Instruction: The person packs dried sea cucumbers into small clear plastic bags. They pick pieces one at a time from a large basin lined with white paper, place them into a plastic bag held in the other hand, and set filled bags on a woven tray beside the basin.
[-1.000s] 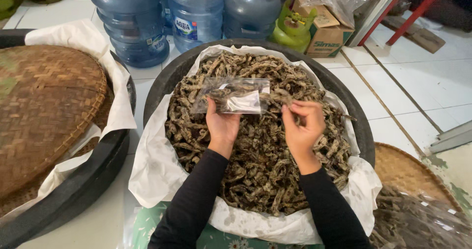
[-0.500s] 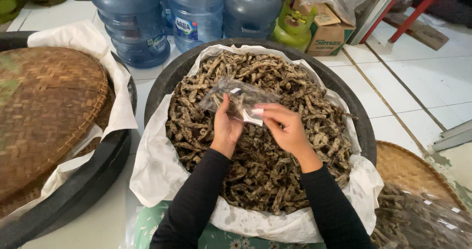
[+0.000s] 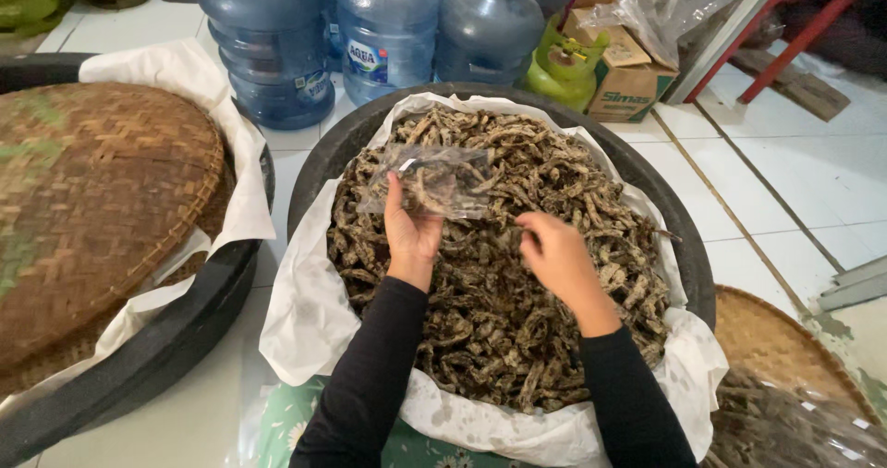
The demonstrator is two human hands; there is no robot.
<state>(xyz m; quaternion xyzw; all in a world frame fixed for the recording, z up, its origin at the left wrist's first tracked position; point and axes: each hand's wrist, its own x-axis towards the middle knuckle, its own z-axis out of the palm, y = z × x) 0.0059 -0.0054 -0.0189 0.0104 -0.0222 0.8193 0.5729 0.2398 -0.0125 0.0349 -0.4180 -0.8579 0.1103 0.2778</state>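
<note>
Lowered from the bag, right hand now reaches, fingers curled, into brown dried strips; left hand grips clear, crinkled plastic bag, partly filled with strips.

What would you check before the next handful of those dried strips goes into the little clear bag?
1. Clear bag held up by the left hand: ok.
2. Bag mouth open wide enough: cannot tell.
3. Right hand down on the dried strips: ok.
4. Strips actually pinched in the right hand: cannot tell.
5. Bag held over the black tub, so spills would likely fall back in: ok.
6. White liner covers the tub rim near the person: ok.
</note>
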